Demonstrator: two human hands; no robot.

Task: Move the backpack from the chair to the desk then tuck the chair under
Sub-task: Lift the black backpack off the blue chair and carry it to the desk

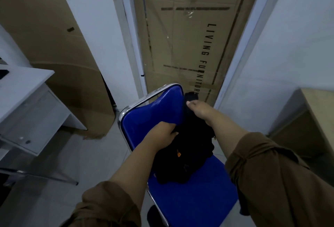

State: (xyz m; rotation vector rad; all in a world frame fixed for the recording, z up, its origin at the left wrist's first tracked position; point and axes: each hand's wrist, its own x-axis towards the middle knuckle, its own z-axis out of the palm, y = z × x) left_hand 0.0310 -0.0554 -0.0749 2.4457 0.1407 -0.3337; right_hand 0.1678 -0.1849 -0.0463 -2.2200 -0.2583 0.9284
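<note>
Two hands [180, 120] — one backpack [188, 147], one chair [191, 201]

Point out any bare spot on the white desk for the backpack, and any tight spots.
The white desk shows bare top along its right front corner; a dark object sits at its left edge. The blue chair seat front is bare. Crowded: the black backpack against the backrest, left hand and right hand on it.

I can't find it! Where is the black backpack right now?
The black backpack sits on the blue chair seat, low in the middle of the head view, with the left hand and right hand gripping it.
</note>
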